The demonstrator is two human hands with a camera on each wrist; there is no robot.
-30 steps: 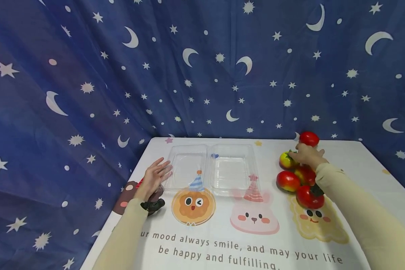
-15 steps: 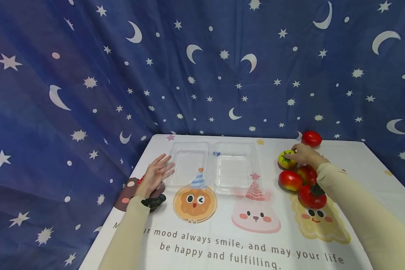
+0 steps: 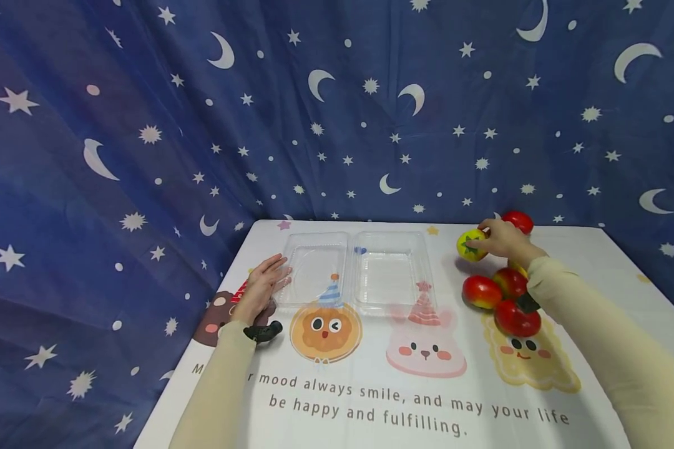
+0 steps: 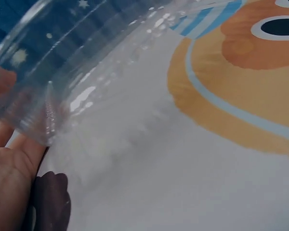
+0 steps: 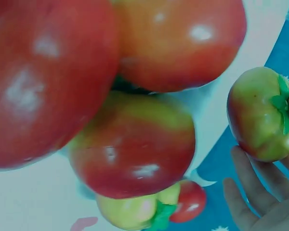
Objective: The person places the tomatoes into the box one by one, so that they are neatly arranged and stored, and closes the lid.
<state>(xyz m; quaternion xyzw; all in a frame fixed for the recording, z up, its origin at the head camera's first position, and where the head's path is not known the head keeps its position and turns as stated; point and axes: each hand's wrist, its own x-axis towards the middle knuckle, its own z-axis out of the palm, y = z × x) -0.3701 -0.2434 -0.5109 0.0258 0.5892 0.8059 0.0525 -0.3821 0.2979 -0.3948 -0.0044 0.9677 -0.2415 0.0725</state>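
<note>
My right hand (image 3: 508,241) pinches a yellow-and-red tomato (image 3: 472,245) by its green leafy top, just above the table at the back right. In the right wrist view, the tomato (image 5: 260,113) sits between thumb and fingers. A red-yellow tomato (image 3: 481,292), a darker one (image 3: 510,284) and a red one (image 3: 517,318) lie close together below this hand. Behind it is another red tomato (image 3: 518,221). My left hand (image 3: 262,287), fingers nearly straight, rests at the left edge of a clear plastic clamshell box (image 3: 390,277) that lies opened flat; its fingertips (image 4: 2,82) show through the plastic.
A white tablecloth (image 3: 365,386) with cartoon faces and printed words covers the table. A blue curtain (image 3: 337,112) with moons and stars hangs behind and to the left. Part of a yellow tomato (image 5: 130,209) shows beyond the cluster.
My right hand has taken hold of the yellow-and-red tomato and lifted it away from the cluster, slightly left and back. My left hand stays at the box's left edge.
</note>
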